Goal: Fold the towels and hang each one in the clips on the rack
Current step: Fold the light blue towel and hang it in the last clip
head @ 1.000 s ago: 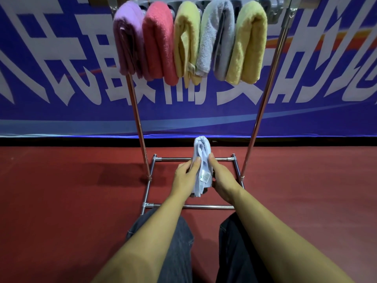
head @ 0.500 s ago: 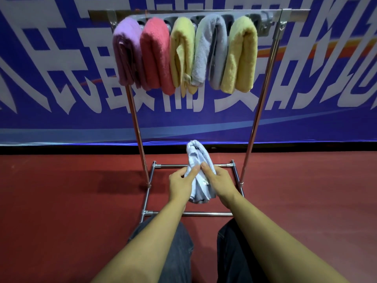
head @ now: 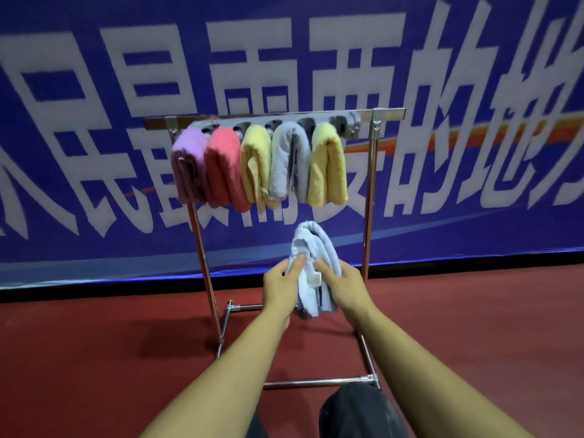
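Observation:
A folded light blue towel (head: 311, 245) stands upright between my two hands, below the hanging row. My left hand (head: 282, 287) grips its left side and my right hand (head: 344, 287) grips its right side, thumbs pressed on the fold near a white label. The metal rack (head: 368, 200) stands in front of me with a grey clip bar along its top. Several folded towels hang from the clips: purple (head: 189, 165), pink (head: 226, 172), yellow (head: 256, 167), grey (head: 290, 159) and another yellow (head: 328, 165). One clip (head: 350, 123) at the right end holds nothing.
The rack's base frame (head: 316, 381) lies on the red floor (head: 94, 358) just past my knees. A blue banner (head: 474, 153) with large white characters covers the wall behind the rack.
Both hands have lifted the blue towel higher, toward the hanging row. My head has tilted up, so the rack's top bar now sits lower in view.

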Demonstrator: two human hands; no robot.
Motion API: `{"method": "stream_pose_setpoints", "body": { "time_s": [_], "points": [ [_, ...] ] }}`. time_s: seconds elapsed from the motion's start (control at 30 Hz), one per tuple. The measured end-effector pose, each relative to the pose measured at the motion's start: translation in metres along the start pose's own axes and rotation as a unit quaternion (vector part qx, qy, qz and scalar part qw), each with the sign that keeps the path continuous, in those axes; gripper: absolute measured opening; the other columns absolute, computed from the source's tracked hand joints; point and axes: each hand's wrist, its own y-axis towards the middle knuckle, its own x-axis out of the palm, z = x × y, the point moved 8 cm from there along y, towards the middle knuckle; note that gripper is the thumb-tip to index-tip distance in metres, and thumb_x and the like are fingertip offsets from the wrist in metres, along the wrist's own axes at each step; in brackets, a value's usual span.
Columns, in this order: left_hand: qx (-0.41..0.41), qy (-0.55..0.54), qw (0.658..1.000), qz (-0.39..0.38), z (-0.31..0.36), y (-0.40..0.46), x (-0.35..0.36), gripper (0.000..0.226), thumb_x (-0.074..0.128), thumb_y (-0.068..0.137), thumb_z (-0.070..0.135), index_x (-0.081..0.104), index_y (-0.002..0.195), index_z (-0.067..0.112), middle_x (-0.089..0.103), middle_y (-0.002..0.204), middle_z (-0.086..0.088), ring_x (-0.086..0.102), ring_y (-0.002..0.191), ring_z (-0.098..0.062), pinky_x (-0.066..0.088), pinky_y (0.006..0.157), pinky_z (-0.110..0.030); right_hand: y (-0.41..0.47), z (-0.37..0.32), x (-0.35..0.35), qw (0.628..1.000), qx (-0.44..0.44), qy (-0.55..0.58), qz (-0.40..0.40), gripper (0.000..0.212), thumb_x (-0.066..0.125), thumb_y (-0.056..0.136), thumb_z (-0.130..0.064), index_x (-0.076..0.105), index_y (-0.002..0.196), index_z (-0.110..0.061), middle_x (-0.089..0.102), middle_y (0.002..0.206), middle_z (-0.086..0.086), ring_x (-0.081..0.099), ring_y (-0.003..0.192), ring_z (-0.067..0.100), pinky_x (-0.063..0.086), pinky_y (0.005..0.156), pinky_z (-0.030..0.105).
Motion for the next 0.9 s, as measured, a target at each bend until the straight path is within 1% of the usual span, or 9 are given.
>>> {"method": "stream_pose_setpoints", "body": {
  "time_s": [0.13,0.23,0.27,0.33,0.43,0.53,0.63,0.77,0.9],
  "points": [
    [0.053,0.014,0.998,0.002,0.045,0.003,0.024,0.037,0.069,0.097,0.034,0.068,0.085,-0.001,0.064,0.072,-0.005,0.055,0.067,-0.013,0.046,0.064,-0.030,0.013,-0.042,-0.039,0.997,-0.029,-0.037,0.058,0.025,0.072,0.094,-0.026,0.072,0.087,-0.002,0.074,0.076,0.004,0.067,0.067,0.011,0.054,0.066,0.031],
    [0.070,0.006,0.998,-0.005,0.074,0.007,0.045,0.037,0.070,0.096,0.036,0.068,0.087,0.000,0.067,0.073,-0.004,0.060,0.065,-0.014,0.049,0.064,-0.032,0.024,-0.073,-0.056,0.996,-0.050,-0.037,0.068,0.025,0.072,0.094,-0.026,0.073,0.086,-0.002,0.075,0.077,0.012,0.067,0.066,0.010,0.053,0.063,0.028],
    [0.067,0.000,0.998,-0.011,0.081,0.008,0.053,0.034,0.070,0.095,0.038,0.071,0.088,0.005,0.072,0.077,-0.004,0.066,0.069,-0.016,0.053,0.067,-0.034,0.027,-0.083,-0.059,0.996,-0.058,-0.037,0.064,0.025,0.071,0.095,-0.026,0.073,0.087,-0.002,0.075,0.079,0.013,0.068,0.068,0.011,0.054,0.064,0.030],
    [0.053,-0.031,0.997,-0.041,0.091,0.011,0.069,0.026,0.071,0.095,0.041,0.074,0.090,0.015,0.078,0.088,-0.005,0.075,0.086,-0.022,0.060,0.080,-0.040,0.034,-0.100,-0.065,0.996,-0.066,-0.028,0.055,0.022,0.069,0.096,-0.027,0.074,0.090,-0.007,0.077,0.081,0.008,0.072,0.072,0.014,0.057,0.068,0.033],
    [0.048,-0.073,0.994,-0.065,0.106,0.015,0.087,0.021,0.070,0.097,0.035,0.075,0.101,0.015,0.079,0.101,-0.007,0.075,0.102,-0.026,0.060,0.093,-0.045,0.044,-0.119,-0.072,0.997,-0.074,-0.016,0.024,0.021,0.064,0.099,-0.034,0.074,0.109,-0.018,0.079,0.099,0.001,0.075,0.094,0.018,0.061,0.085,0.040],
    [0.055,-0.078,0.993,-0.064,0.119,0.020,0.094,0.020,0.067,0.099,0.032,0.075,0.107,0.016,0.079,0.103,-0.007,0.075,0.103,-0.026,0.060,0.094,-0.047,0.049,-0.133,-0.071,0.994,-0.093,0.016,-0.047,0.029,0.058,0.102,-0.037,0.064,0.129,-0.028,0.074,0.119,-0.003,0.071,0.111,0.015,0.057,0.096,0.039],
    [0.059,-0.068,0.993,-0.071,0.129,0.025,0.100,0.021,0.068,0.099,0.032,0.075,0.108,0.014,0.079,0.103,-0.009,0.075,0.102,-0.029,0.060,0.094,-0.048,0.051,-0.141,-0.071,0.989,-0.104,0.032,-0.097,0.037,0.056,0.103,-0.039,0.057,0.139,-0.027,0.071,0.128,-0.002,0.068,0.118,0.016,0.055,0.099,0.035],
    [0.066,-0.061,0.994,-0.055,0.143,0.029,0.106,0.024,0.070,0.097,0.028,0.074,0.106,0.006,0.078,0.101,-0.015,0.075,0.100,-0.034,0.061,0.091,-0.051,0.060,-0.145,-0.088,0.994,-0.098,0.014,-0.050,0.031,0.062,0.100,-0.039,0.064,0.128,-0.027,0.075,0.117,-0.001,0.071,0.110,0.019,0.058,0.095,0.040],
    [0.095,-0.048,0.994,-0.037,0.161,0.035,0.114,0.018,0.070,0.097,0.029,0.075,0.100,0.012,0.079,0.096,-0.012,0.075,0.098,-0.034,0.060,0.090,-0.053,0.078,-0.163,-0.109,0.991,-0.129,-0.026,0.020,0.021,0.066,0.098,-0.036,0.073,0.111,-0.022,0.078,0.101,0.003,0.074,0.097,0.024,0.061,0.085,0.043]
  ]
}}
